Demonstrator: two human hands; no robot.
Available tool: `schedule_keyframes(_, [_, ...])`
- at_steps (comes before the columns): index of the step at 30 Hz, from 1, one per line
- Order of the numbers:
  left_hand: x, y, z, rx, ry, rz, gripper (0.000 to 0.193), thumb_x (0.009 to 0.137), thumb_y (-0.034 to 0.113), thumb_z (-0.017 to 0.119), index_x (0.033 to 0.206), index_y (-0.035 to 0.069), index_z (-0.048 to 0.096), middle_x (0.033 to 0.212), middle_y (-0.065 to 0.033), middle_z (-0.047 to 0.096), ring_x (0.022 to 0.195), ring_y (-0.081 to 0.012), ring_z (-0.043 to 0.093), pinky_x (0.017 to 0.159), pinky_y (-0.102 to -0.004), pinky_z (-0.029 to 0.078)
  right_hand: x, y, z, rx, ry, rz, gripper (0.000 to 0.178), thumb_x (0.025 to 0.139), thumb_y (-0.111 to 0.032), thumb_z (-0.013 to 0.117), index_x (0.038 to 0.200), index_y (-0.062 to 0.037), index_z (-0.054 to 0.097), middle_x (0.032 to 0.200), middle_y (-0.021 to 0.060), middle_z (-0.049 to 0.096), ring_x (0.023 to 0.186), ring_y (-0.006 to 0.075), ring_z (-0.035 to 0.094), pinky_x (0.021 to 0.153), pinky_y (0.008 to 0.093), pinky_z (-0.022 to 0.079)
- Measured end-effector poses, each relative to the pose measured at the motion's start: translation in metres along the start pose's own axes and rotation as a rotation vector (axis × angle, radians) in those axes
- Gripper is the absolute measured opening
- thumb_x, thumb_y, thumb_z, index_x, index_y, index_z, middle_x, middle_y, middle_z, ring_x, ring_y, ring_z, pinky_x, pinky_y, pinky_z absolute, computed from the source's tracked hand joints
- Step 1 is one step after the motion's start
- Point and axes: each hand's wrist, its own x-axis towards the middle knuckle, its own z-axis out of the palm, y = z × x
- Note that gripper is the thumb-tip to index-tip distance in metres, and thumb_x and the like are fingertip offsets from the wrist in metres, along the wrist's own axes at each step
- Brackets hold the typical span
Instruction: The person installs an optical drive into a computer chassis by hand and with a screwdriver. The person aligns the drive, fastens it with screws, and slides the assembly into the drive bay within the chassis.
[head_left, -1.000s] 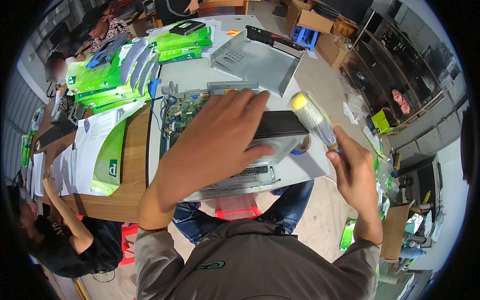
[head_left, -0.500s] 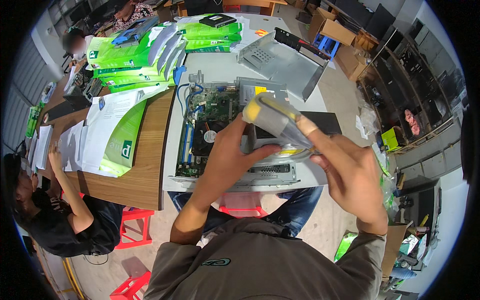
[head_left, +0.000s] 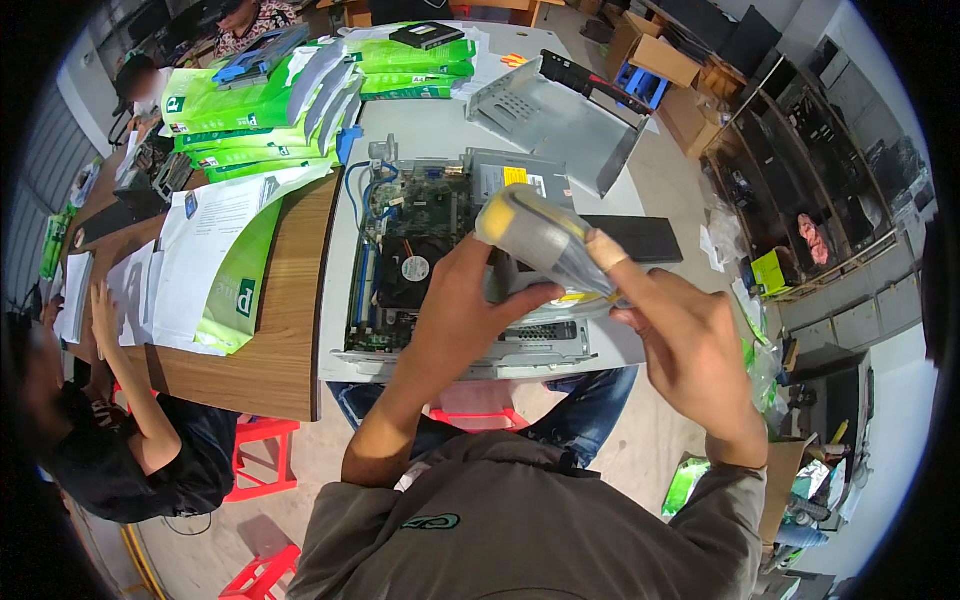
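Holding a cloudy, yellow-ended bundle (head_left: 545, 243), the right hand (head_left: 690, 340) faces the left hand (head_left: 455, 305), whose grasp is unclear.

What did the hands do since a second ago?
The right hand brought the clear, yellow-ended tool left, from beside the open computer to over it. The left hand drew back toward the person, uncovering the fan; the tool hides whether its fingertips hold anything. The right hand kept its grip. The metal cover stayed beyond the computer.
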Motion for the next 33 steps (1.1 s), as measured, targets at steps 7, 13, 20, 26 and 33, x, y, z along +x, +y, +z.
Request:
schedule_keyframes(7, [-0.001,-0.009,0.014,-0.102,0.005,-0.041,0.075,0.074,0.017,0.089,0.133,0.001,0.046,0.115,-0.0201,0.066,0.107,-0.0320,0.067,0.094,-0.0399,0.050,-0.048,0.049,0.044,0.413,0.539,0.475,0.069,0.095,-0.007,0.065,0.156,-0.0060,0.032,0.080,0.0100,0.067,0.062,0.0117,0.057,0.061,0.0255,0.046])
schedule_keyframes(13, [-0.016,-0.008,0.016,-0.099,0.127,-0.014,0.074,0.071,0.010,0.091,0.129,-0.003,0.047,0.115,-0.0168,0.066,0.107,-0.0228,0.066,0.092,-0.0352,0.054,-0.105,0.095,0.107,0.360,0.435,0.852,0.064,0.095,-0.003,0.063,0.153,-0.0058,0.036,0.071,0.0147,0.063,0.062,0.0210,0.063,0.062,0.0335,0.048])
schedule_keyframes(20, [-0.071,-0.014,0.001,-0.096,0.140,0.308,0.042,0.090,0.020,0.072,0.121,0.004,0.049,0.117,-0.0236,0.068,0.111,-0.0450,0.065,0.105,-0.0608,0.043,-0.100,0.105,0.159,0.411,0.309,0.565,0.055,0.091,-0.001,0.066,0.142,-0.0014,0.047,0.088,0.0246,0.069,0.082,0.0434,0.066,0.079,0.0436,0.051])
schedule_keyframes(26, [-0.123,0.003,-0.008,-0.032,0.064,0.531,0.024,0.096,0.029,0.058,0.109,0.010,0.052,0.110,-0.0209,0.070,0.105,-0.0454,0.068,0.100,-0.0621,0.046,-0.101,0.107,0.150,0.668,0.472,0.709,0.033,0.101,-0.021,0.062,0.078,0.0026,0.062,0.071,0.0074,0.066,0.068,0.0143,0.062,0.071,0.0312,0.052])
schedule_keyframes(33, [-0.171,0.032,-0.001,0.124,-0.202,0.660,0.022,0.089,0.016,0.065,0.110,0.015,0.057,0.106,-0.0120,0.073,0.098,-0.0346,0.072,0.103,-0.0487,0.046,-0.154,0.061,0.146,1.287,0.441,0.689,0.040,0.106,-0.032,0.052,0.079,-0.0032,0.053,0.064,0.0054,0.058,0.055,0.0096,0.055,0.052,0.0252,0.049])
